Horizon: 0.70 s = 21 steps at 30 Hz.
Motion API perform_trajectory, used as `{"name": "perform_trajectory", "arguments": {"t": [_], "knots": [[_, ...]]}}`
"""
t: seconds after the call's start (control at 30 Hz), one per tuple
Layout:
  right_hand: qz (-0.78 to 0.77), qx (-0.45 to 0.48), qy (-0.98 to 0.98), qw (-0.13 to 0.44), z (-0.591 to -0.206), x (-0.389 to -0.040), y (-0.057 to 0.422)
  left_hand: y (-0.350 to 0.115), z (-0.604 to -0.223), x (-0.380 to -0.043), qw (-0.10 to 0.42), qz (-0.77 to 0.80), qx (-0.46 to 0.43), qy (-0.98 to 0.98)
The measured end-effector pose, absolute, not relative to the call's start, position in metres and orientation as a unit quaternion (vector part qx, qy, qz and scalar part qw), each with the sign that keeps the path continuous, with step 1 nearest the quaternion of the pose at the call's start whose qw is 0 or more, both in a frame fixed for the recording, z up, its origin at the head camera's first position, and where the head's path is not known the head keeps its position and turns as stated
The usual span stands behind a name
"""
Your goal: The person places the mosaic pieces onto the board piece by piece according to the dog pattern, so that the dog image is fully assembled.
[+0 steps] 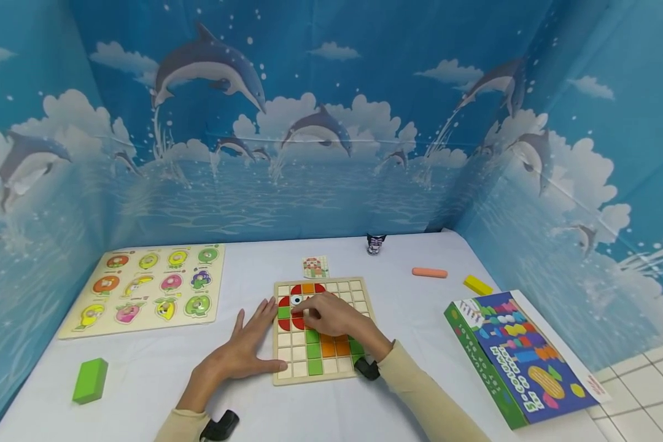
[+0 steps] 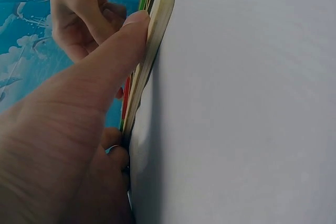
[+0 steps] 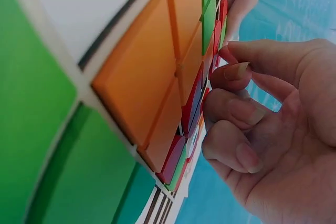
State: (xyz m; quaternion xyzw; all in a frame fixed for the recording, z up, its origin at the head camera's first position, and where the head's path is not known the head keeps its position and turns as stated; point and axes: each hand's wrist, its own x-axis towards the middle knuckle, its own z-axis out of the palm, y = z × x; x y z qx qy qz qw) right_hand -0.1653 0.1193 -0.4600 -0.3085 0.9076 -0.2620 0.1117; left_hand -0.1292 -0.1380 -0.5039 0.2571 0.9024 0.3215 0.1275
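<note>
A wooden grid board (image 1: 358, 294) lies in front of me, with red, green, orange and pale square and curved tiles in its cells. My left hand (image 1: 247, 350) rests against its left side, thumb (image 2: 137, 22) on the lower edge and the other fingers spread along the upper part. Over the middle of the board, my right hand (image 1: 331, 314) touches the red tiles (image 1: 283, 323) with its extended index finger; its other fingers curl toward the palm. No separate piece shows in that hand. Near the fingertip is an eye tile (image 1: 296, 299). Orange tiles (image 3: 142, 66) sit below the right hand.
A small pattern card (image 1: 315, 267) lies behind the board, a figurine (image 1: 374, 244) beyond it. At left are a fruit puzzle board (image 1: 143, 288) and a green block (image 1: 91, 380). At right stand an orange stick (image 1: 430, 272), a yellow block (image 1: 478, 285) and a boxed set (image 1: 525, 359).
</note>
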Motion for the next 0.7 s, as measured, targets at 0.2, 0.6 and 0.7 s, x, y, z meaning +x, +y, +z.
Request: {"name": "perform_trajectory", "arguments": {"t": [0.2, 0.6, 0.7], "knots": [[-0.301, -0.315, 0.894, 0.106, -0.464, -0.169, 0.126, -0.139, -0.505, -0.129, 0.124, 0.320, 0.258, 0.903], [-0.495, -0.210, 0.843, 0.024, -0.465, -0.184, 0.208, -0.140, -0.502, -0.131, 0.118, 0.345, 0.257, 0.895], [-0.501, -0.193, 0.844, -0.010, -0.467, -0.183, 0.216, -0.139, -0.496, -0.130, 0.104, 0.357, 0.244, 0.896]]}}
